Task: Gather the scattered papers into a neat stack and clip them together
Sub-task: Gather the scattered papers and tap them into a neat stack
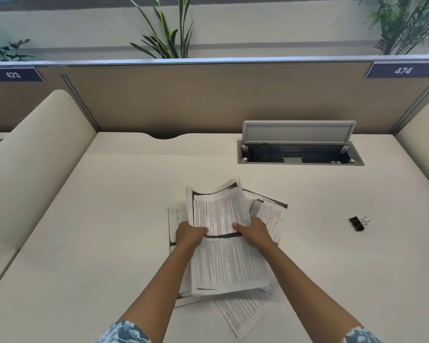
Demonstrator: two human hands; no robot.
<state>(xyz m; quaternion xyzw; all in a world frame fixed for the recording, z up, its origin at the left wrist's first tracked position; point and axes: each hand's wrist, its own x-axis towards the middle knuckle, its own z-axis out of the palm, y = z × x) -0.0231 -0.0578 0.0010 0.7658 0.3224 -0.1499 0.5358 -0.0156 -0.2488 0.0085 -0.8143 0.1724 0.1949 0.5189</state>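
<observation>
At the centre of the frame, your left hand (pixel 189 234) and right hand (pixel 253 233) each grip a side of one printed sheet (pixel 218 211), fingers closed on its lower edge, its top curling up. Under it the loose papers (pixel 229 264) lie fanned and overlapping on the pale surface (pixel 114 194). The black binder clip (pixel 357 223) sits well apart at the right.

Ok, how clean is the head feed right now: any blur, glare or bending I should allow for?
Head view: wide-angle bending curves the partition top; light is soft and even, no glare on the desk; print on the papers smears into unreadable lines; the binder clip is small but distinct; both hands, left hand and right hand, look fairly sharp.
</observation>
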